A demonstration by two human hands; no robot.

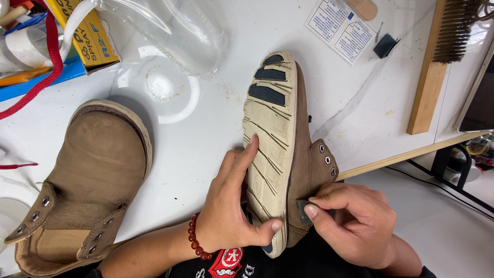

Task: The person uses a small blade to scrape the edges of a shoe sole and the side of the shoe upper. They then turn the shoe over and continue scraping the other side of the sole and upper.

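At the centre of the frame a brown shoe [288,154] lies on its side on the white counter [206,139], the left hand [231,206] bracing its sole with spread fingers so the right hand [355,221], fingers pinched on a small grey pad [302,210], can press its side edge.

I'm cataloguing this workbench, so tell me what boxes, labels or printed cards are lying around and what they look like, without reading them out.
Yellow box: top left corner, rectangular carton, yellow with dark lettering, resting on something blue.
Printed card: top centre right on the white table, white rectangle with blue panels, lying flat and tilted.
Clear plastic packaging: top centre, transparent moulded shell beside the yellow box.
No screens clearly visible.
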